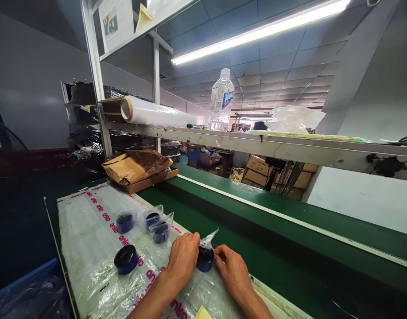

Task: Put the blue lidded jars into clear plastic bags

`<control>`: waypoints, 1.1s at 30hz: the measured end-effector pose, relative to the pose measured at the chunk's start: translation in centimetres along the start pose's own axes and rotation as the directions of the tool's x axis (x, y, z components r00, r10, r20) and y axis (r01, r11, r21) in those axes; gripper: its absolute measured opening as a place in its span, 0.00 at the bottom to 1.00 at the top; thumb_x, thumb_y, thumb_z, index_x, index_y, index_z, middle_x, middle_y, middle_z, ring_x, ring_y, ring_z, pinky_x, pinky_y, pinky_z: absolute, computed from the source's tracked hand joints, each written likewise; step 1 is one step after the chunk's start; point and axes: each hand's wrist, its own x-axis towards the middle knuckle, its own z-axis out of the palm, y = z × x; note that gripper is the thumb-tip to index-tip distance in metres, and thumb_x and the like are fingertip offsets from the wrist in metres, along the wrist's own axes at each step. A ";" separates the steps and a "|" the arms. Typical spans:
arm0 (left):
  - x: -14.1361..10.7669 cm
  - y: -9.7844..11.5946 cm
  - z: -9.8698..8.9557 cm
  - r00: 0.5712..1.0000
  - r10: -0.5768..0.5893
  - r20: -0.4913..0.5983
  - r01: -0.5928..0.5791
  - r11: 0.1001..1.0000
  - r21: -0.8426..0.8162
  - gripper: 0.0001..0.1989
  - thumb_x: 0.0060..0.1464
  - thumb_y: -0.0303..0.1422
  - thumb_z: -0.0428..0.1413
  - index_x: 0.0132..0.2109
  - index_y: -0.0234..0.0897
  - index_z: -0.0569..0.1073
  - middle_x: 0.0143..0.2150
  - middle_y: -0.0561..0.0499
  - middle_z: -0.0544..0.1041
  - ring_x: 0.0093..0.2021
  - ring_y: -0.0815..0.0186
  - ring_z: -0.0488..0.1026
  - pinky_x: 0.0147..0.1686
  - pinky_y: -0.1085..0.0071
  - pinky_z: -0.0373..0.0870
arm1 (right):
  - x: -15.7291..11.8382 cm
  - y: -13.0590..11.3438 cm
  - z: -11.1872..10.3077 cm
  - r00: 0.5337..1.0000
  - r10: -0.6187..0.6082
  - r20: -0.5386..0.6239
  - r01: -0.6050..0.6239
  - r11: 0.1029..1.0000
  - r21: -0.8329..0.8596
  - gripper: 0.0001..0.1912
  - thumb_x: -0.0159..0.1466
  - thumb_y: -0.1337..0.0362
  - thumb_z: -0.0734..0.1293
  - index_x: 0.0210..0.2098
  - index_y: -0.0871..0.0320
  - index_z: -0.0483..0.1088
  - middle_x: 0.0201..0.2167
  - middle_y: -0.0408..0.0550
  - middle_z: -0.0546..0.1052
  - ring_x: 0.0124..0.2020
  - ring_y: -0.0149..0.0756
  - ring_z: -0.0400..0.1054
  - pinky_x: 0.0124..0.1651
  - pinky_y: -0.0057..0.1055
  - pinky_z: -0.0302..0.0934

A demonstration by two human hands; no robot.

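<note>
I saw the green conveyor belt point(256, 221) run across the frame from lower right toward the far left, the biggest thing in view. Above it a long metal shelf rail point(289, 148) crossed the scene, carrying a roll of clear stretch film point(156, 114), an upright water bottle point(221, 101) and a crumpled clear bag point(294, 118). Nearer to me lay the work surface covered by a clear plastic sheet point(87, 230) with pink lettering. At its far end sat a flat cardboard tray with brown wrapping paper point(137, 167) bunched on top.

On the sheet, three small blue jars already in clear bags point(153, 219) stood close together, and one bare blue jar with a dark lid point(126, 259) stood apart, nearer to me and to the left of my hands.

My left hand point(183, 256) was curled against the left side of a small blue jar point(205, 259), which stood on the sheet at the edge beside the belt. My right hand point(231, 268) pinched the clear bag point(208, 240) around that jar, fingertips on the film at the jar's right side. The bag's loose top stuck up above the jar between my two hands. Both hands were closed on it, neither one let go.
</note>
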 end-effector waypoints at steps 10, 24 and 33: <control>-1.4 -0.9 2.1 0.966 0.248 -0.073 -0.255 0.961 -0.111 0.10 0.53 0.17 0.53 0.36 0.37 0.72 0.38 0.49 0.78 0.47 0.56 0.75 0.58 0.54 0.67 | -2.1 0.9 -1.8 0.998 -0.065 -0.025 0.062 0.993 -0.103 0.09 0.65 0.65 0.60 0.35 0.54 0.72 0.34 0.46 0.80 0.36 0.43 0.75 0.39 0.35 0.61; -3.5 -2.2 3.5 0.823 0.446 -0.352 -0.535 0.817 -0.217 0.13 0.58 0.17 0.52 0.39 0.41 0.72 0.39 0.56 0.80 0.51 0.61 0.75 0.66 0.51 0.59 | -5.8 4.0 -0.9 0.837 -0.543 -0.071 0.488 0.798 -0.354 0.14 0.71 0.71 0.53 0.42 0.51 0.69 0.41 0.47 0.79 0.41 0.41 0.76 0.43 0.35 0.67; -4.4 -1.8 3.1 0.737 0.517 -0.436 -0.621 0.772 -0.134 0.12 0.63 0.18 0.48 0.38 0.39 0.70 0.38 0.56 0.80 0.44 0.67 0.77 0.62 0.59 0.62 | -6.3 4.6 -0.8 0.713 -0.699 -0.057 0.568 0.624 -0.537 0.21 0.76 0.68 0.45 0.42 0.53 0.67 0.41 0.47 0.81 0.31 0.36 0.76 0.32 0.32 0.65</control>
